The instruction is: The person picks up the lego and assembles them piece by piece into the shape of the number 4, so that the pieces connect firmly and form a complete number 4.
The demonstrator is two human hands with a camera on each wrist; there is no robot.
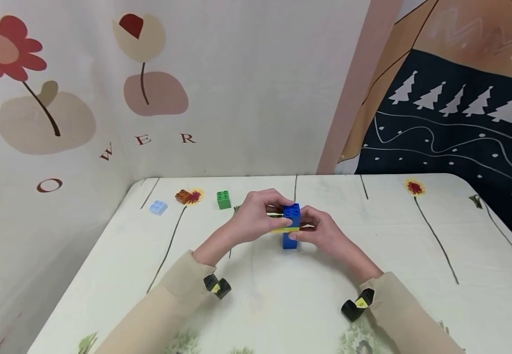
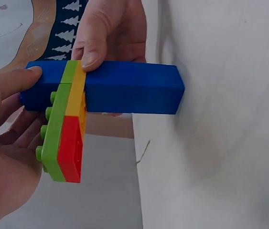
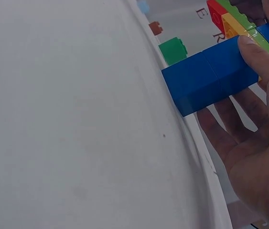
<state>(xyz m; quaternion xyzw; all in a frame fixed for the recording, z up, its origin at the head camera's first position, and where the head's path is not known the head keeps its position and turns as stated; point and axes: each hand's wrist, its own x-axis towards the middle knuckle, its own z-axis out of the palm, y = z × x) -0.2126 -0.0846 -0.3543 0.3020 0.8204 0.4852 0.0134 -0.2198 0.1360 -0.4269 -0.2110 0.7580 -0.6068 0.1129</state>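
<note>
Both hands hold one model of toy building bricks over the middle of the table. My left hand (image 1: 256, 216) pinches the upper blue brick (image 1: 291, 212) between thumb and fingers. Below that brick, a flat light-green brick (image 2: 57, 133) sticks out to the left, with a yellow brick (image 2: 77, 100) and a red brick (image 2: 70, 149) under it. The lower blue column (image 2: 132, 88) stands upright beneath. From the right side, my right hand (image 1: 322, 230) grips the column near its top, its thumb at the joint with the flat bricks.
Loose bricks lie at the back left of the table: a light-blue brick (image 1: 158, 207), an orange-brown brick (image 1: 183, 196) and a green brick (image 1: 223, 199). A printed flower cloth covers the table (image 1: 265, 305). Behind it hangs a patterned curtain (image 1: 247, 98).
</note>
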